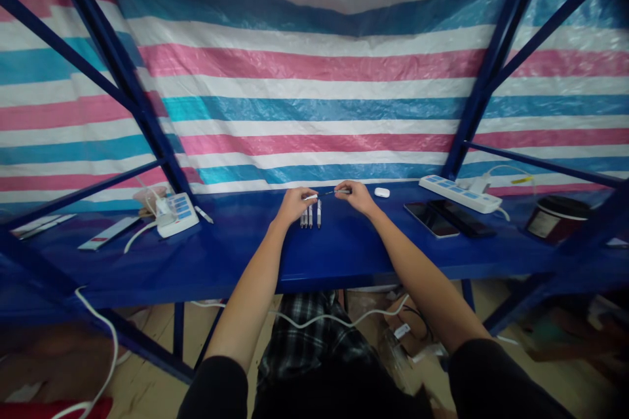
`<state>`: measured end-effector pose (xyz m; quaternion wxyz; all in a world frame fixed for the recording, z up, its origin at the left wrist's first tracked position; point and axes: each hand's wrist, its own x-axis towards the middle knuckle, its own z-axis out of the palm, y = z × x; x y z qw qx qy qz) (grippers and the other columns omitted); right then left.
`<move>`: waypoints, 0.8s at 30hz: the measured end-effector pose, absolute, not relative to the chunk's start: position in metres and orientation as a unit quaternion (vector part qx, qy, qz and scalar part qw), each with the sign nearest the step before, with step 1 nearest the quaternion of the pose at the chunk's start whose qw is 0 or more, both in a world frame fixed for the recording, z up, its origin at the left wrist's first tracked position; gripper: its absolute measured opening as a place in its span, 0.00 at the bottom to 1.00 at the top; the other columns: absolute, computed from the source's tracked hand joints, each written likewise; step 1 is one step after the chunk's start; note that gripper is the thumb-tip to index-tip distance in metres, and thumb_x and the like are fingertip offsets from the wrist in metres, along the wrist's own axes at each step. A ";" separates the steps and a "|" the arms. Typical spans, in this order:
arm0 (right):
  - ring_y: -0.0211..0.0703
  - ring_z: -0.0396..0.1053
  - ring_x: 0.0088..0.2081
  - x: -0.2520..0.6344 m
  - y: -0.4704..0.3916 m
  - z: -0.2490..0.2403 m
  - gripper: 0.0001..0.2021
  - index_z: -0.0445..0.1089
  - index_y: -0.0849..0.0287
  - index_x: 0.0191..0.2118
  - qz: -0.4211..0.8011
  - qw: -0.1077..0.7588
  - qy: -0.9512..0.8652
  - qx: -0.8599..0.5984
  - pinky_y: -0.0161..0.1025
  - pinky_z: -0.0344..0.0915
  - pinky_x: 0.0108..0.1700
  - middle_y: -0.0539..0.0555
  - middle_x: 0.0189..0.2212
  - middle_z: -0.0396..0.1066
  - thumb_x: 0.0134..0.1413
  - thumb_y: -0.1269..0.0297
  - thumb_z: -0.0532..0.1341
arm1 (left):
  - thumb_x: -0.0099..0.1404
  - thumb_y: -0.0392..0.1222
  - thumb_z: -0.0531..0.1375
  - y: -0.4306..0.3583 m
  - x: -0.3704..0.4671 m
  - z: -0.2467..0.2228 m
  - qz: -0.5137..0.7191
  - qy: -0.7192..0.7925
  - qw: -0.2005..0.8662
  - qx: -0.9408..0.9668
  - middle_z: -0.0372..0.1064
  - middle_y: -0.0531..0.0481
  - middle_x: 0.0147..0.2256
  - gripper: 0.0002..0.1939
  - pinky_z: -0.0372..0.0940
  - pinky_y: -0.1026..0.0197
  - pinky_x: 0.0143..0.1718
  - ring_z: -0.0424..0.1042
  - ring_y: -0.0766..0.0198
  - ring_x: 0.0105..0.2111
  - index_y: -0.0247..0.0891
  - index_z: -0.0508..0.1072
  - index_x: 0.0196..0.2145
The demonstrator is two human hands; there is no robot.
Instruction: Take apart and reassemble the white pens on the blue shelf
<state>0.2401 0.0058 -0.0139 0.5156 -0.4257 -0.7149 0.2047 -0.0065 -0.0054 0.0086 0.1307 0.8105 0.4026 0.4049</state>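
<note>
No words, numbers or brands can be read: the pale label (pixel 542 224) on the dark tub (pixel 561 205) at the right, the white tag (pixel 401 330) below the table (pixel 344 255) and the reddish mark (pixel 100 238) on the flat pale box (pixel 115 230) at the left are too small or blurred.

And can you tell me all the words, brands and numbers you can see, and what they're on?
None can be read clearly.
Lidded tub, pale label: too blurred to read.
Flat pale box, red mark: too blurred to read.
White tag below the table: too small to read.
Pens lying on the table: any print is too small to read.
</note>
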 end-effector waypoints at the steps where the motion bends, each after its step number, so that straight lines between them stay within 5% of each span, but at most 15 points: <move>1: 0.48 0.75 0.39 0.240 0.005 -0.013 0.10 0.78 0.58 0.36 0.205 0.513 -0.716 -0.427 0.43 0.67 0.45 0.55 0.35 0.79 0.46 0.63 0.69 | 0.61 0.39 0.67 -0.005 -0.007 0.008 0.404 0.402 0.131 0.811 0.81 0.46 0.42 0.11 0.68 0.57 0.48 0.77 0.56 0.41 0.39 0.83 0.42; 24: 0.46 0.75 0.36 0.217 -0.016 -0.007 0.10 0.77 0.57 0.35 0.218 0.483 -0.761 -0.374 0.40 0.67 0.42 0.52 0.31 0.78 0.45 0.62 0.71 | 0.63 0.47 0.65 -0.017 0.002 0.013 0.376 0.370 0.210 0.823 0.81 0.46 0.36 0.11 0.69 0.60 0.43 0.77 0.58 0.38 0.38 0.83 0.39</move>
